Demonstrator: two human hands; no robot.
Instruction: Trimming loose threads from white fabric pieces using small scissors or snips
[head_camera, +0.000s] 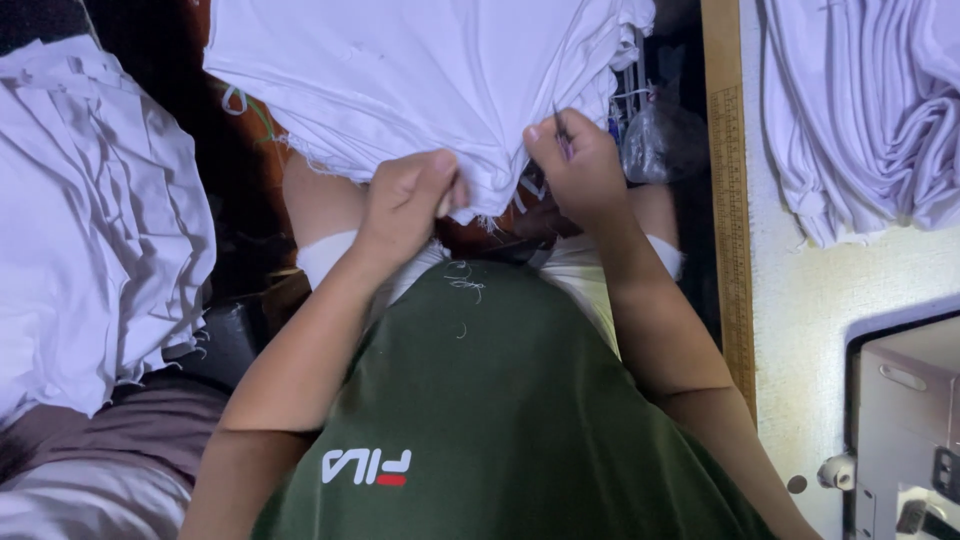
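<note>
**Two hands on a white cloth**

Head view: The left hand (405, 195) is closed tight on the near edge of a white cloth (400, 70). The cloth lies over the person's knees, in the far middle of the picture. The right hand (580, 170) pinches the same edge just to the right and also holds a thin small tool (561, 130); it is too small to tell what kind. A pile of white cloth (90, 220) sits on the left. More folded white cloth (860, 110) lies on the table (810, 300) at the right. A long wooden ruler (730, 190) runs along the table edge. A grey sewing machine (905, 420) is at the near right.
</note>
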